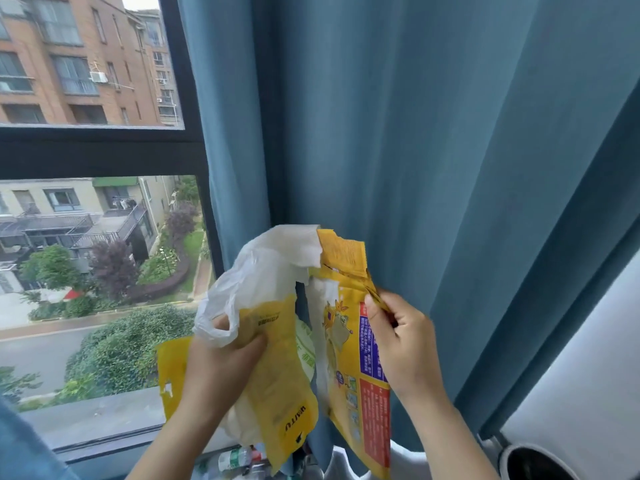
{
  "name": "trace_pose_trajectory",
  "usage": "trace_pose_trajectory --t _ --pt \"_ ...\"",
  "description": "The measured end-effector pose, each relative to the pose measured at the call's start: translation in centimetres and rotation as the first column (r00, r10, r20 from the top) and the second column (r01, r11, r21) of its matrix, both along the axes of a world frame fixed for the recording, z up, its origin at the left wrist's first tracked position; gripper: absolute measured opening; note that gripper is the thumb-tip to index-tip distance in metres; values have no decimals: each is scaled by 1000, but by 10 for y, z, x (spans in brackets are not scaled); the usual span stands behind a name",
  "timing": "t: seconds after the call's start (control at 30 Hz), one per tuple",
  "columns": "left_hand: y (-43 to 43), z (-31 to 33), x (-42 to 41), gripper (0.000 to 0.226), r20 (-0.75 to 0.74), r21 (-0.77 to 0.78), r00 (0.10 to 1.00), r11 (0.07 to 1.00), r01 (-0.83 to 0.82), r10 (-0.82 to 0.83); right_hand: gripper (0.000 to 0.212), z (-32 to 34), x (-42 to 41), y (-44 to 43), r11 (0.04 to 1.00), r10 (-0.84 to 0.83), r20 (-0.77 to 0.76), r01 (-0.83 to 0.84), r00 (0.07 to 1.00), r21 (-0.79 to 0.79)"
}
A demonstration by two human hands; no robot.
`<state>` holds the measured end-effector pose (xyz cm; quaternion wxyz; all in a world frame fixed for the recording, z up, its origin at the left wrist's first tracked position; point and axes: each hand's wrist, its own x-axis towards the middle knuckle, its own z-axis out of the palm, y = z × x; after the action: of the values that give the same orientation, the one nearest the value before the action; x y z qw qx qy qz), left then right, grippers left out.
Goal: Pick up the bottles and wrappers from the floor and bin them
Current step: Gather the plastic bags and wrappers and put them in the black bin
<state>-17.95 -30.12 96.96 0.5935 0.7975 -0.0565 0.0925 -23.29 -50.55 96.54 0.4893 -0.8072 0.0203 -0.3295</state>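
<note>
— What do the wrappers look like?

— There are two, both held up in the air in front of the blue curtain (450,133), just right of the window (86,237). The yellow wrapper (277,375) on the left is crumpled and plain, with black lettering near its lower end. The second yellow wrapper (346,341) hangs lengthwise with a ragged, torn-open top. It shows a cartoon figure, a blue panel of small text and a red panel below that.

— And the hands?

— The left hand (221,368) has its fingers curled round the first wrapper together with a thin white plastic bag (270,268), which bunches up above the grip. The right hand (401,341) pinches the right edge of the second wrapper between thumb and fingers, near its top.

— Anything in the bag?

— I cannot tell. It is rumpled and its mouth is hidden.

— Other containers?

— A round container (509,451) with a white rim sits at the lower right corner of the view. Its inside is dark, so its contents cannot be seen. A clear bottle (235,459) with a green label lies low down, below the wrappers, by the foot of the curtain.
</note>
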Motion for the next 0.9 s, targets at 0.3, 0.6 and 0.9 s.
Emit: trace_pose_trajectory --t 0.3,0.6,0.9 --pt "-50 0 8 33 5 44 973 972 232 -233 18 3 -32 -31 962 -272 -50 271 961 -24" --pt "-70 -5 31 19 -42 83 875 871 484 -483 17 3 -63 -20 842 -538 -65 539 841 -4" --pt "-112 -18 27 10 -91 74 740 736 673 -667 12 -8 -109 -26 670 -736 -97 741 670 42"
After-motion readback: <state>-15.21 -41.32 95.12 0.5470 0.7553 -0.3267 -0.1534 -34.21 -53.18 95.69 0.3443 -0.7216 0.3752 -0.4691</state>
